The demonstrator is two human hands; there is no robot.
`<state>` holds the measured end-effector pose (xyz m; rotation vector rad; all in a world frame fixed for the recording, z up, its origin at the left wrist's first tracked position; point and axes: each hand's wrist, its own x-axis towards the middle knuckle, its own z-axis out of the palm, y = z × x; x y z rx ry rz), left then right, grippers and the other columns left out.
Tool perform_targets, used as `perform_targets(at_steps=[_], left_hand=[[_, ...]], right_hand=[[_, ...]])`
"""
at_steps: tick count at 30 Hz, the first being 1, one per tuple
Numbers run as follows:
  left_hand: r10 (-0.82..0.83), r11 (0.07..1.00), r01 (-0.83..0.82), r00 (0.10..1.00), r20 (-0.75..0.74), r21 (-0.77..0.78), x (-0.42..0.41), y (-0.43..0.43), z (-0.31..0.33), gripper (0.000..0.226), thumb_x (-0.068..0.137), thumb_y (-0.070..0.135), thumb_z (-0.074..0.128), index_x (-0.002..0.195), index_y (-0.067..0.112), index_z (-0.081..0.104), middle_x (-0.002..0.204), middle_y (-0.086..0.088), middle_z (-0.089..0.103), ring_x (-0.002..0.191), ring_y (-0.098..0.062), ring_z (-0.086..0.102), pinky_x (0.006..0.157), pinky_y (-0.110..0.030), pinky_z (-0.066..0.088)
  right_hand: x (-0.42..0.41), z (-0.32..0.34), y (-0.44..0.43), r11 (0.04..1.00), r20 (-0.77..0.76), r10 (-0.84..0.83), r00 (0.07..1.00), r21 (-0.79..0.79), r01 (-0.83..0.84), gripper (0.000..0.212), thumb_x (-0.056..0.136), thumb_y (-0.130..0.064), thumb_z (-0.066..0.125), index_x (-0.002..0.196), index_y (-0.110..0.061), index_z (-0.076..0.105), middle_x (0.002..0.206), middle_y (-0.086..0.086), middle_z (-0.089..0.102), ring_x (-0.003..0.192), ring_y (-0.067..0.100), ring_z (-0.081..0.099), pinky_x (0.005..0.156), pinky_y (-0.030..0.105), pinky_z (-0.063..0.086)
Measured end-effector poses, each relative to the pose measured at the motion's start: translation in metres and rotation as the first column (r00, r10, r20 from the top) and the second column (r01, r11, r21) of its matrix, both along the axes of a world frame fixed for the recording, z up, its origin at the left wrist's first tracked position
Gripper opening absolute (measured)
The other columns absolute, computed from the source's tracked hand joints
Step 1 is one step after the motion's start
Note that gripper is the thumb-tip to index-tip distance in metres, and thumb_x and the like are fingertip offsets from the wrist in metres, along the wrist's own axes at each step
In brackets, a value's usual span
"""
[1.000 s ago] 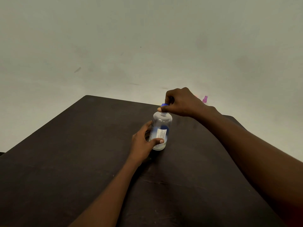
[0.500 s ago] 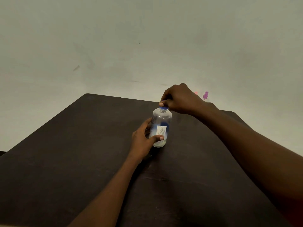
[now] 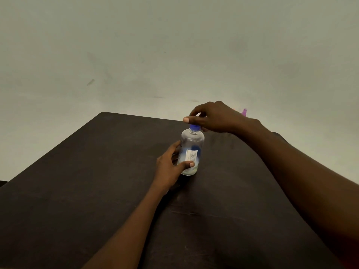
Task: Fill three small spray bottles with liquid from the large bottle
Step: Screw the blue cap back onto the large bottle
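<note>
Large clear plastic bottle (image 3: pixel 192 141) with a white printed label (image 3: pixel 191 155) stands upright on the dark brown table (image 3: pixel 93 191), near the middle of its far half, and its blue screw cap (image 3: pixel 194 127) sits on the neck. The left hand (image 3: pixel 168 168) is wrapped round the lower body, thumb across the front just below the label, fingers behind, holding it firmly down. The right hand (image 3: pixel 215 117) is curled over the cap from the right, with its thumb lying just above the cap's top. I cannot tell whether thumb and fingers are pinched on the cap or only touching it.

The step in hand looks like unscrewing the cap, so the task seems barely begun. To do it well, the right hand should drop so thumb and forefinger bite the ribbed side of the cap, not its top. The left hand should stay low and squeeze only lightly, since a thin-walled bottle may push liquid out once the seal opens. Keep the base flat on the table while twisting.

Only 1 small bottle shows, as a purple spray top (image 3: pixel 244 111) peeking from behind the right wrist at the table's far edge. The other 2 are not clearly visible. They will need bringing nearer before pouring.
</note>
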<state>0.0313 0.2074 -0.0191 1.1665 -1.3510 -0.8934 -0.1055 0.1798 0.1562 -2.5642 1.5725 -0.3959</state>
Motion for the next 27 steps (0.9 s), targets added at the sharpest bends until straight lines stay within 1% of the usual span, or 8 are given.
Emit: perform_targets(at_steps=[2, 4, 8, 12, 18, 20, 23, 27], left_hand=[[-0.002, 1.000, 0.002, 1.000, 0.002, -0.001, 0.000, -0.001, 0.001, 0.072, 0.076, 0.015, 0.081, 0.138, 0.027, 0.047, 0.132, 0.007, 0.060, 0.118, -0.011, 0.059, 0.098, -0.030, 0.051], [-0.008, 1.000, 0.008, 1.000, 0.004, 0.003, -0.001, -0.001, 0.002, 0.071, 0.076, 0.014, 0.080, 0.138, 0.027, 0.048, 0.128, 0.010, 0.060, 0.116, -0.009, 0.059, 0.093, -0.022, 0.050], [0.010, 1.000, -0.010, 1.000, 0.004, -0.008, -0.002, 0.000, 0.000, 0.071, 0.075, 0.014, 0.081, 0.138, 0.024, 0.049, 0.130, 0.005, 0.062, 0.115, -0.011, 0.061, 0.095, -0.026, 0.051], [0.020, 1.000, -0.020, 1.000, -0.005, -0.008, -0.002, 0.000, 0.000, 0.071, 0.074, 0.012, 0.082, 0.136, 0.025, 0.050, 0.130, 0.003, 0.063, 0.116, -0.012, 0.061, 0.096, -0.027, 0.052], [0.015, 1.000, -0.014, 1.000, 0.016, -0.011, -0.003, 0.000, -0.001, 0.073, 0.073, 0.014, 0.083, 0.137, 0.025, 0.049, 0.133, 0.003, 0.060, 0.118, -0.013, 0.059, 0.099, -0.031, 0.051], [0.010, 1.000, -0.010, 1.000, 0.014, -0.010, -0.003, 0.001, -0.001, 0.075, 0.073, 0.015, 0.083, 0.139, 0.025, 0.048, 0.134, 0.004, 0.060, 0.119, -0.013, 0.059, 0.100, -0.033, 0.051], [0.010, 1.000, -0.010, 1.000, -0.007, -0.014, -0.001, 0.000, -0.001, 0.074, 0.074, 0.014, 0.082, 0.138, 0.026, 0.048, 0.132, 0.005, 0.061, 0.118, -0.011, 0.060, 0.099, -0.031, 0.051], [0.009, 1.000, -0.009, 1.000, 0.003, -0.023, -0.002, -0.003, 0.000, 0.074, 0.073, 0.016, 0.083, 0.137, 0.027, 0.049, 0.133, 0.005, 0.061, 0.118, -0.011, 0.059, 0.098, -0.031, 0.052]], right_hand=[[-0.005, 0.003, 0.003, 0.997, -0.015, 0.070, 0.997, -0.033, -0.071, 0.026, 0.089, -0.033, 0.065, 0.111, -0.021, 0.071, 0.108, -0.002, 0.071, 0.088, 0.005, 0.058, 0.070, 0.002, 0.034], [-0.005, 0.001, 0.000, 0.993, -0.010, 0.072, 0.997, -0.088, -0.073, 0.020, 0.086, -0.022, 0.068, 0.105, -0.019, 0.074, 0.101, 0.001, 0.074, 0.089, 0.008, 0.063, 0.068, 0.003, 0.035], [0.004, -0.006, -0.008, 0.994, 0.026, -0.030, 0.999, -0.106, 0.032, 0.024, 0.082, -0.035, 0.073, 0.086, -0.011, 0.074, 0.074, 0.005, 0.070, 0.071, 0.013, 0.061, 0.059, 0.016, 0.040], [0.010, -0.008, -0.010, 0.984, -0.056, -0.085, 0.995, -0.163, 0.075, 0.037, 0.085, -0.040, 0.067, 0.080, -0.004, 0.066, 0.078, 0.008, 0.062, 0.080, 0.020, 0.054, 0.067, 0.029, 0.042], [0.013, -0.018, -0.007, 0.981, -0.053, -0.146, 0.988, -0.134, 0.138, 0.045, 0.089, -0.042, 0.058, 0.058, -0.014, 0.039, 0.064, 0.002, 0.043, 0.077, 0.025, 0.049, 0.051, 0.025, 0.029], [0.011, -0.010, -0.006, 0.989, -0.079, -0.143, 0.987, -0.059, 0.138, 0.054, 0.087, -0.057, 0.056, 0.063, -0.009, 0.048, 0.063, 0.006, 0.058, 0.071, 0.025, 0.058, 0.055, 0.019, 0.036], [0.003, 0.002, -0.001, 0.986, 0.014, -0.130, 0.991, 0.110, 0.128, 0.056, 0.084, -0.066, 0.052, 0.091, -0.012, 0.066, 0.081, 0.009, 0.074, 0.072, 0.020, 0.072, 0.066, 0.016, 0.045], [-0.008, -0.001, 0.000, 1.000, 0.075, -0.007, 0.997, 0.005, 0.006, 0.019, 0.083, -0.032, 0.072, 0.100, -0.023, 0.072, 0.091, -0.001, 0.074, 0.072, 0.007, 0.066, 0.063, 0.008, 0.040]])
